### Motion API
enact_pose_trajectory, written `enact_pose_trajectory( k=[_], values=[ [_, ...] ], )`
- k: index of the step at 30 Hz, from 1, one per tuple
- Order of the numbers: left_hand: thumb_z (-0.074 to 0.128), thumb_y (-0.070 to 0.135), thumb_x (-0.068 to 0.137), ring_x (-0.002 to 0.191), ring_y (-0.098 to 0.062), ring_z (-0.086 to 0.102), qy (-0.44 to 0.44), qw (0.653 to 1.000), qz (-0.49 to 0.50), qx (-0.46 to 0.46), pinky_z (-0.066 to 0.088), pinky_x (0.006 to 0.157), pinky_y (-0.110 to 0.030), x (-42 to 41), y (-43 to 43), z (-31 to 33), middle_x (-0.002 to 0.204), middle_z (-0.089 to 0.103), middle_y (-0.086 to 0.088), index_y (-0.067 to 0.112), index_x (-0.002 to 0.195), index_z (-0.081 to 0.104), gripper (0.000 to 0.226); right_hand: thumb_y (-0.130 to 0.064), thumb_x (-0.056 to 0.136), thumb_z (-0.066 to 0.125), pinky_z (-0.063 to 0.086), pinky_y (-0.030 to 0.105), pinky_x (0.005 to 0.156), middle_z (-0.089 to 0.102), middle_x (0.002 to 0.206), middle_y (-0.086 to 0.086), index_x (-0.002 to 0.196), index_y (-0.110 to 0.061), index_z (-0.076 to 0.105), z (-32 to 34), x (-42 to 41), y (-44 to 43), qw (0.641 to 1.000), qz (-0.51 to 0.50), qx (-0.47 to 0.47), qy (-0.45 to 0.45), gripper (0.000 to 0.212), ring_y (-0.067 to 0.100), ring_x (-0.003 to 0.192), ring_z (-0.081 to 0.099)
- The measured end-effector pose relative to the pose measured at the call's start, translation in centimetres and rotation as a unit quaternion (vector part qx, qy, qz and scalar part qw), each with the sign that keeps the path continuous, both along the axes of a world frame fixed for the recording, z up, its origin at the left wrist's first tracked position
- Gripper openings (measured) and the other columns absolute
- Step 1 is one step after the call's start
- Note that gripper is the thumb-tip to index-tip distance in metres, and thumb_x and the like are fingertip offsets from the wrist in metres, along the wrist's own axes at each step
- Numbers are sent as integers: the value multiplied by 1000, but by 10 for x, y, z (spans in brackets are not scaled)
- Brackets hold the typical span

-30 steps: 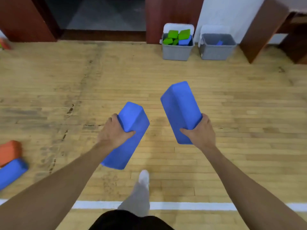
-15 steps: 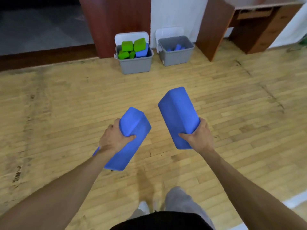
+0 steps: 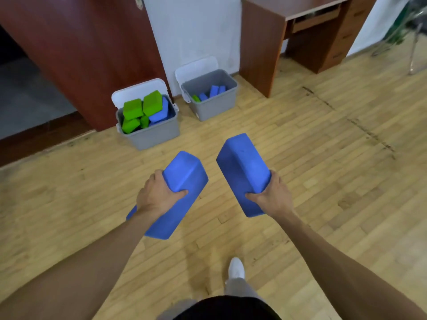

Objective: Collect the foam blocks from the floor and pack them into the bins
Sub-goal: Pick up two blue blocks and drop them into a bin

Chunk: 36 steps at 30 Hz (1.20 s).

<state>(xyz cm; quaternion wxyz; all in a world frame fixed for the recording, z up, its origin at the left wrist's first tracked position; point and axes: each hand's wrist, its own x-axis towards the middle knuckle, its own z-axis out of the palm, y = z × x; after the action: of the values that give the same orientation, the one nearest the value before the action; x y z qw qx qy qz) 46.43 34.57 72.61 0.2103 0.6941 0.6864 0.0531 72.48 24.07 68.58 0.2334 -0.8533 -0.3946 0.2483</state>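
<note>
My left hand (image 3: 157, 196) grips a blue foam block (image 3: 182, 181) and carries it above the wooden floor. My right hand (image 3: 272, 196) grips a second blue foam block (image 3: 240, 167), tilted upward. Ahead stand two grey bins with white lids tipped open behind them. The left bin (image 3: 152, 135) is heaped with green and blue blocks up to its rim. The right bin (image 3: 212, 107) holds a few blue blocks and a green one low inside.
A dark red door panel (image 3: 87, 54) rises behind the left bin, with a doorway at far left. A brown wooden desk (image 3: 261, 49) stands right of the bins against the white wall. My white shoe (image 3: 235, 267) steps on the floor below my hands.
The bins have come nearer and larger in view as I walk toward them. Both hands keep the same grip on their blue blocks.
</note>
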Motion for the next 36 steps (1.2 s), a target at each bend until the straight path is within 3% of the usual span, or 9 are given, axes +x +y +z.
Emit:
enact_pose_trajectory(
  k=[7,13,18,25,32,36],
  values=[
    [71,61,67,114,-31,52,-28,1000,8,-1,48,86,-43,41,169,-4,125,52,-6,19,130,38,82,-50,63,79,44,37,90,49,132,1,140,-14,32,29,50,192,998,24,34,-42,97,24,118,51],
    [77,57,64,109,-32,56,-67,995,77,-21,48,82,-41,48,325,-39,122,54,-8,10,125,42,85,-49,65,78,42,38,93,46,135,2,143,-16,29,11,57,351,997,44,0,-65,98,25,121,50],
    [77,60,60,109,-31,57,-97,992,71,-29,49,84,-42,48,471,-29,122,57,-6,15,126,41,87,-50,65,76,46,39,90,47,132,2,141,-18,31,18,60,488,996,44,-17,-73,94,25,116,52],
    [75,59,65,110,-31,55,-45,999,-5,-2,48,81,-40,101,650,-18,125,54,-4,15,128,42,84,-48,66,76,47,40,86,47,130,3,141,-15,31,12,103,635,997,-8,-3,-78,93,27,114,53],
    [74,59,68,103,-28,57,19,997,-36,-60,50,76,-41,184,785,-64,119,54,-4,13,122,44,78,-51,60,75,48,42,91,48,133,2,142,-17,29,-48,184,756,993,-77,-83,-34,100,26,117,52],
    [75,60,65,107,-30,56,38,995,-26,-93,50,78,-41,242,864,-69,122,54,-6,13,126,42,84,-53,60,74,47,43,93,46,135,3,144,-15,27,-56,236,835,992,-64,-109,-9,103,26,120,50]
  ],
)
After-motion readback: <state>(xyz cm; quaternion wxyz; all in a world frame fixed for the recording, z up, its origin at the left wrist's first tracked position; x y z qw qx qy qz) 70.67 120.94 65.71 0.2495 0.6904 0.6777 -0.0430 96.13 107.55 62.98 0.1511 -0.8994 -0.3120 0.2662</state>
